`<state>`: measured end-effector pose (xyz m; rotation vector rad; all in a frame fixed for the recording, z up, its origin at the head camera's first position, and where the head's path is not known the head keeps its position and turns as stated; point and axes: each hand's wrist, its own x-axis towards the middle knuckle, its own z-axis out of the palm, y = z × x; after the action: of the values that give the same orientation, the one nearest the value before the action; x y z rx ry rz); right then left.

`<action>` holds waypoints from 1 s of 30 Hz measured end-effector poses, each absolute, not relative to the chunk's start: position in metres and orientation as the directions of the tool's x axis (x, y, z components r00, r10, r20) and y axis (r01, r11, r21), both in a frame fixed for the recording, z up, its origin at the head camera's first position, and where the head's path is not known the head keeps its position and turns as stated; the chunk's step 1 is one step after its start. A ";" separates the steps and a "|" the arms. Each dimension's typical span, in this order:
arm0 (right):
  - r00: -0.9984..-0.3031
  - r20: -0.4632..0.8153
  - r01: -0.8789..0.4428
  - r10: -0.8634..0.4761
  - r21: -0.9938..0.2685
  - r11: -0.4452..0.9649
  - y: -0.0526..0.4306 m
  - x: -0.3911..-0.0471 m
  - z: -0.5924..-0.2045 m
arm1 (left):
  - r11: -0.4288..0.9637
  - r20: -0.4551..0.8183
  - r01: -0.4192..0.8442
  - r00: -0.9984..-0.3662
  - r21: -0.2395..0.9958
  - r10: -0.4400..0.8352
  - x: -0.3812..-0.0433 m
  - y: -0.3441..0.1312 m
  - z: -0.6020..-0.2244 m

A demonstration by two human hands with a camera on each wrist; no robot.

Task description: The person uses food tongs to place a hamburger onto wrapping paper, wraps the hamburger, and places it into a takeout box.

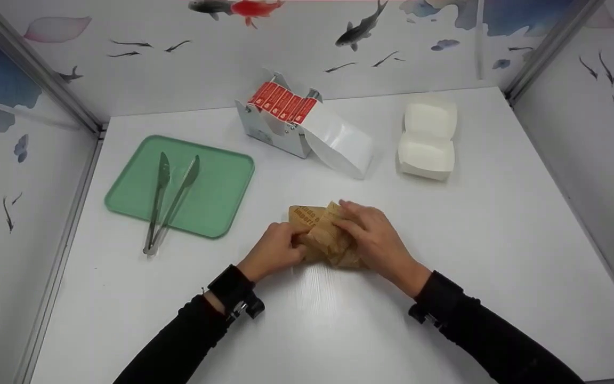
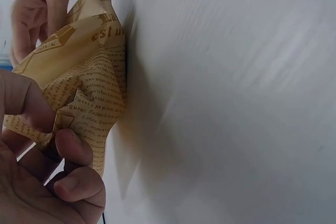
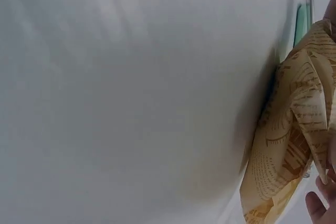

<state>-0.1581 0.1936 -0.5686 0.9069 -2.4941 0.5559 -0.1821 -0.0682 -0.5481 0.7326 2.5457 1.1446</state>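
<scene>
Brown food wrapping paper, printed with newspaper-style lettering, is folded into a crumpled bundle at the middle of the white table. Whatever it encloses is hidden. My left hand pinches the near left side of the paper; in the left wrist view, thumb and fingers close on a creased fold of the wrapping paper. Across from it, my right hand grips the right side, its fingers curled over the top fold. The right wrist view shows the wrapping paper with pointed folds, and part of the right hand at the edge.
A green tray lies at the left, with metal tongs across it and overhanging its near edge. Behind the bundle stands a metal holder with red boxes and a white bag. An open white clamshell box sits back right.
</scene>
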 end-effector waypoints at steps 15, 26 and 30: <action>-0.846 0.173 -0.533 -0.504 -0.254 0.807 0.202 -0.162 -0.572 | 0.558 -0.058 0.324 -0.827 0.764 0.560 -0.182 -0.073 -0.548; -0.631 0.451 -0.667 -0.631 0.100 0.738 0.195 -0.168 -0.571 | 0.550 -0.066 0.326 -0.815 0.769 0.576 -0.180 -0.076 -0.551; -0.623 0.410 -0.732 -0.666 -0.008 0.681 0.193 -0.166 -0.572 | 0.546 -0.053 0.340 -0.813 0.766 0.580 -0.180 -0.077 -0.552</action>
<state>-0.1664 0.1931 -0.5721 1.0952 -2.5191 0.2447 -0.1802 -0.0767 -0.5521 0.7616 2.4858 1.1359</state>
